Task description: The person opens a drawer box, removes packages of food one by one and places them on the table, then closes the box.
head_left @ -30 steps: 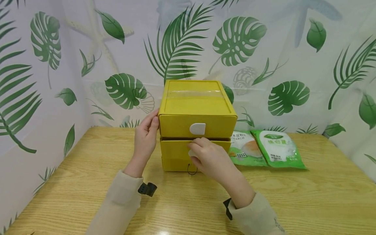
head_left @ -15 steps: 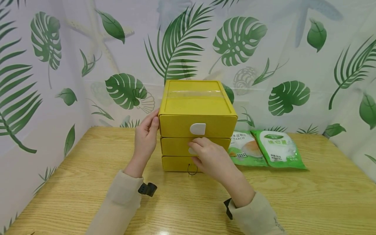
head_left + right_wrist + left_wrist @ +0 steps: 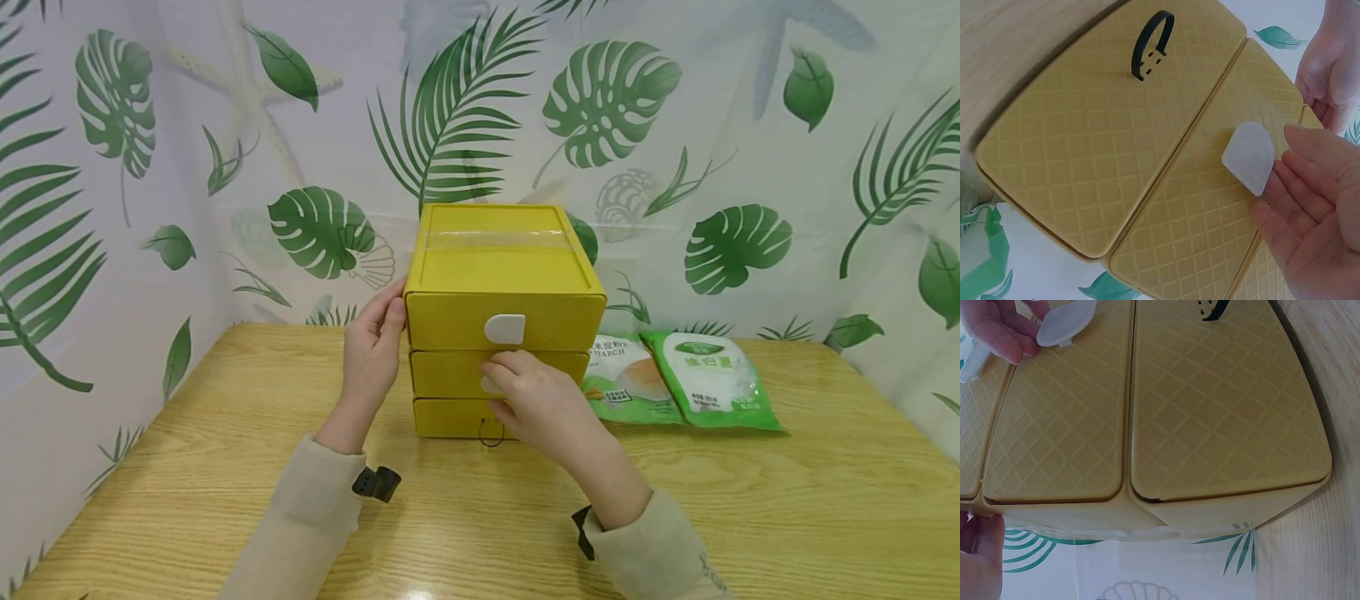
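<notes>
A yellow drawer box (image 3: 510,258) with three stacked drawers stands on the table. My left hand (image 3: 372,342) rests against its left side near the upper front corner. At the middle drawer (image 3: 446,375), my right hand (image 3: 543,400) has its fingers by the white rounded handle (image 3: 1249,156); in the right wrist view the fingertips touch the handle's edge and the thumb stands apart from it. The top drawer (image 3: 446,323) has a similar white handle (image 3: 506,329). A dark loop pull (image 3: 1147,47) projects from the bottom drawer (image 3: 1091,137). All three drawer fronts look closed.
Two green and white bags, a starch bag (image 3: 630,379) and a bag of white contents (image 3: 712,379), lie right of the box on the wooden table (image 3: 225,483). Behind it hangs a leaf-printed cloth (image 3: 510,100). Clear tape crosses the box top.
A dark gap above the middle drawer has closed, and the seam between the middle and bottom drawers now shows. Both hands have hardly moved since.
</notes>
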{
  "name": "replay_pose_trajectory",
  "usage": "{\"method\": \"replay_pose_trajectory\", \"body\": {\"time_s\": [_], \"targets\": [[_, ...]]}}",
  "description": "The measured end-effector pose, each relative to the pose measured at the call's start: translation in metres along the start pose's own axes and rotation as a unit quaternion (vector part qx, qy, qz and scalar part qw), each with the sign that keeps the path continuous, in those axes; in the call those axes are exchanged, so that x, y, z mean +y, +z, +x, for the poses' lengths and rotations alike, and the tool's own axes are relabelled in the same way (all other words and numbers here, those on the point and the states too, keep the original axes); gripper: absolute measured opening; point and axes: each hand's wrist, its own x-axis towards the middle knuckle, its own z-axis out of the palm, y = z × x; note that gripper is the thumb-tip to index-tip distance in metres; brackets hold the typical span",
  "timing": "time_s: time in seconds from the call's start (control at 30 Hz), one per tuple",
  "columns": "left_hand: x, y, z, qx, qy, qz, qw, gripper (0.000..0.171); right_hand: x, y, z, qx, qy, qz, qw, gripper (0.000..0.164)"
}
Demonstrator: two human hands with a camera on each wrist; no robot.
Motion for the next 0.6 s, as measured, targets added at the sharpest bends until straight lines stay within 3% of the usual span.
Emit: {"method": "replay_pose_trajectory", "body": {"time_s": [0.6], "targets": [[0.0010,-0.0004,0.0002,0.001,-0.001,0.005,1.0000,0.031,-0.0031,-0.0031,-0.0018,-0.001,-0.019,0.003,1.000,0.031]]}}
